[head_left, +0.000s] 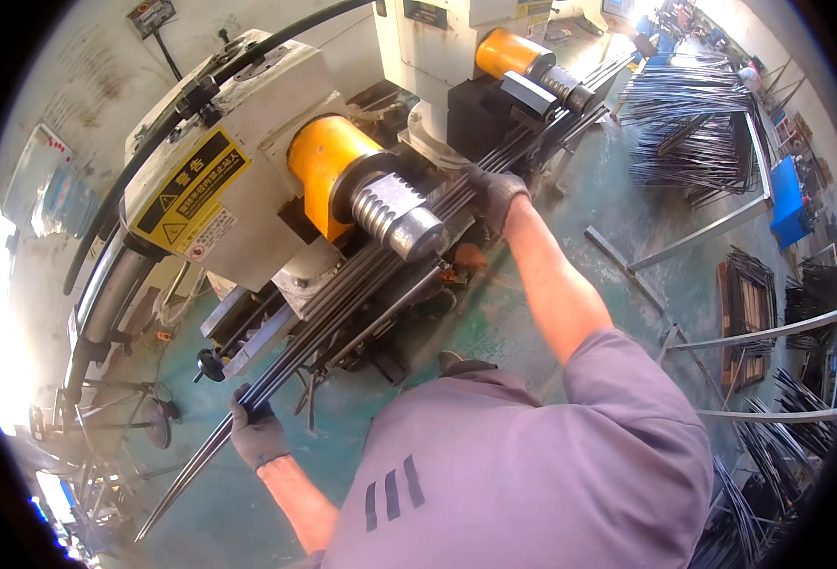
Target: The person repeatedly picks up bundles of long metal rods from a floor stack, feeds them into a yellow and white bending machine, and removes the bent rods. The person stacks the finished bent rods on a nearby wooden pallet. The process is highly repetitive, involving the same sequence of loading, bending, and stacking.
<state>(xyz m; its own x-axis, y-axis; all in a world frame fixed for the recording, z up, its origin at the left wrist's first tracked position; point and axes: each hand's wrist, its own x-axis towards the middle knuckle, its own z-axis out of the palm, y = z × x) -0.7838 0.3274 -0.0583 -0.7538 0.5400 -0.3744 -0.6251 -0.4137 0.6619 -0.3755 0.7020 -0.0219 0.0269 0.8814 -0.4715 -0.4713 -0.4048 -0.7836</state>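
Observation:
A bundle of long, thin metal rods (328, 308) runs diagonally in front of me, from the lower left up past the machine to the upper right. My left hand (257, 438), in a grey glove, is closed round the bundle near its lower left end; the rod tips stick out beyond it. Farther up, my right hand (500, 197), in a darker glove, is closed over the rods just past the near machine's ribbed metal spindle (395, 213). The rods pass close under that spindle, where part of the bundle is hidden. Behind the spindle is an orange cylinder (328, 166).
A pale machine housing (267, 104) with a yellow warning label stands at the left. A second orange machine head (511, 54) sits farther up. Stacks of rods (689, 123) rest on metal frames at the right. A hand wheel (212, 363) juts out below the near machine.

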